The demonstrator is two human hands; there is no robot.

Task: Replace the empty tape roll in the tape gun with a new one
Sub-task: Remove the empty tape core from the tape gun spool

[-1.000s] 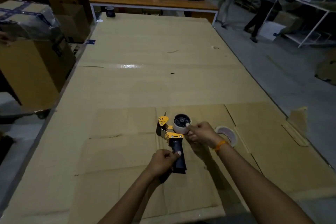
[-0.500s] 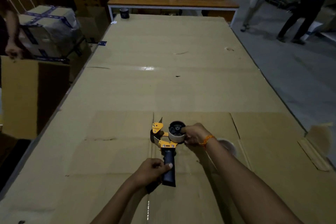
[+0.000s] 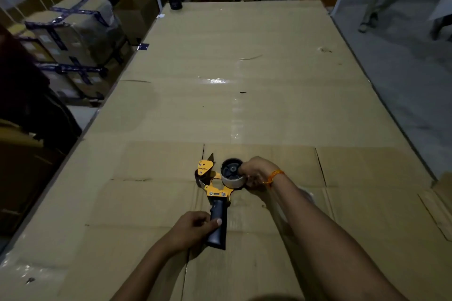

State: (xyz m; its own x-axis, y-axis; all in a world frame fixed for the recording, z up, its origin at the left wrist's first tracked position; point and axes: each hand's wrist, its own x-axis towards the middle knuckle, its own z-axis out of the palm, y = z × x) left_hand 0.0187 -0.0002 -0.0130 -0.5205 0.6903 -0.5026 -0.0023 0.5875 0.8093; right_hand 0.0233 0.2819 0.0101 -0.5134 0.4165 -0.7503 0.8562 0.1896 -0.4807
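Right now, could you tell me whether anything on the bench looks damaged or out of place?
Nothing serious. The cardboard-covered table carries a small scuff near its far right edge and a dark speck mid-surface. The tape gun lies flat, held by both hands.

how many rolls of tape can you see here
3: one on the tape gun hub, gripped by the right hand; one on the cardboard, mostly hidden behind the right forearm; one dark roll at the table's far edge. More may be hidden.
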